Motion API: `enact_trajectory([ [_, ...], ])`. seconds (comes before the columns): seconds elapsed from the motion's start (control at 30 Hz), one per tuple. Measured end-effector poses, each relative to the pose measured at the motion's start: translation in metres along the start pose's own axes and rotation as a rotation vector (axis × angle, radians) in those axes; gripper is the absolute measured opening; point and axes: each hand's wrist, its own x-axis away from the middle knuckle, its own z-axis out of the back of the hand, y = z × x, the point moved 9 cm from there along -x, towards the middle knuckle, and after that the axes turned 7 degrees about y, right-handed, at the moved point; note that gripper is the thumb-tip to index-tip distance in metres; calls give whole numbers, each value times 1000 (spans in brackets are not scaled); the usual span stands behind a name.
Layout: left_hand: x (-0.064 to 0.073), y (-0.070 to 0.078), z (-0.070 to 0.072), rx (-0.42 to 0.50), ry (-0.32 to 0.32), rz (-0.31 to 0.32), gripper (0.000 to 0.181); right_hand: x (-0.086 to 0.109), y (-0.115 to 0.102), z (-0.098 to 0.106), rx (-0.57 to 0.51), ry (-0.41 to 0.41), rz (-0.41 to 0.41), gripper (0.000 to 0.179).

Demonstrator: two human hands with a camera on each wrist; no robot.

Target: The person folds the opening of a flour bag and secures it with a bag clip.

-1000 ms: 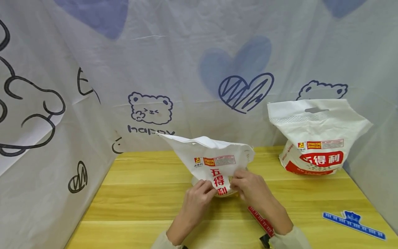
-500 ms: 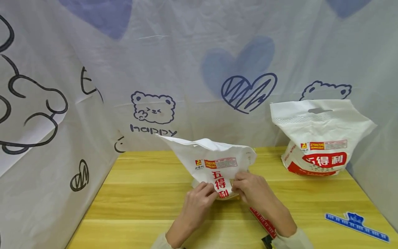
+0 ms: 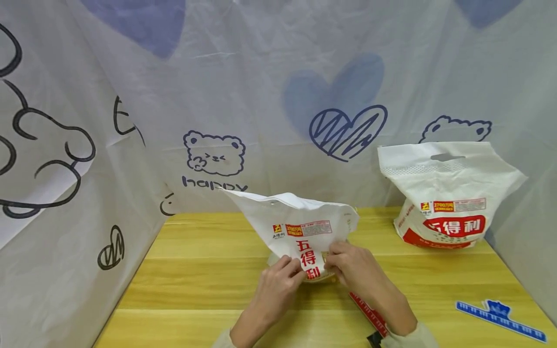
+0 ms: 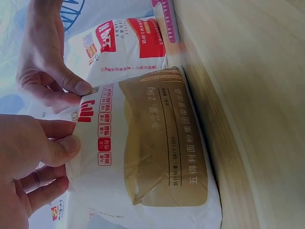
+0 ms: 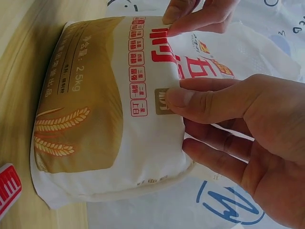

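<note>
In the head view a white flour bag point(image 3: 300, 212) with red characters stands mid-table, its wide upper part flattened and leaning back. My left hand point(image 3: 278, 280) pinches its front at the left and my right hand point(image 3: 354, 266) pinches it at the right. The left wrist view shows the left thumb point(image 4: 66, 145) on a crease across the front, above a gold panel point(image 4: 167, 143) marked 2.5kg. From the right wrist, the right thumb point(image 5: 183, 100) presses the same crease, with the fingers behind it. Wheat ears point(image 5: 59, 121) are printed on the gold panel.
Another white flour bag point(image 3: 452, 188) with a handle slot stands at the back right. A blue clip with piano-key print point(image 3: 500, 319) lies at the right front. A similar red clip point(image 3: 367, 311) lies partly under the right forearm. Printed cloth point(image 3: 270, 96) hangs behind the wooden table point(image 3: 187, 280).
Both hands keep their pinch on the bag, almost in place. The whole head view has shifted slightly right since the first frame; the bag's shape is nearly the same.
</note>
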Motion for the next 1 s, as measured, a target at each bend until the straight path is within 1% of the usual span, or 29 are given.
enact_trajectory([
  [0.07, 1, 1, 0, -1, 4, -2, 17, 1, 0, 0, -4, -1, -2, 20],
  [0.27, 1, 2, -2, -3, -26, 2, 19, 3, -1, 3, -10, 3, 8, 18],
  [0.5, -5, 0, 4, 32, -53, 0, 28, 0, 2, 6, -68, -46, -49, 21],
  [0.67, -7, -3, 8, 64, -68, 15, 39, -2, 5, 15, -113, -34, -72, 21],
  [0.77, -9, -4, 11, 96, -60, 30, 42, -2, 9, 21, -130, -10, -87, 21],
  [0.83, -12, -5, 14, 119, -51, 43, 41, -2, 11, 25, -132, 11, -94, 22],
  [0.9, -15, -7, 17, 136, -29, 47, 39, -2, 13, 30, -133, 34, -95, 24],
  [1.0, -22, -10, 24, 156, 18, 49, 30, -3, 16, 38, -142, 68, -92, 26],
])
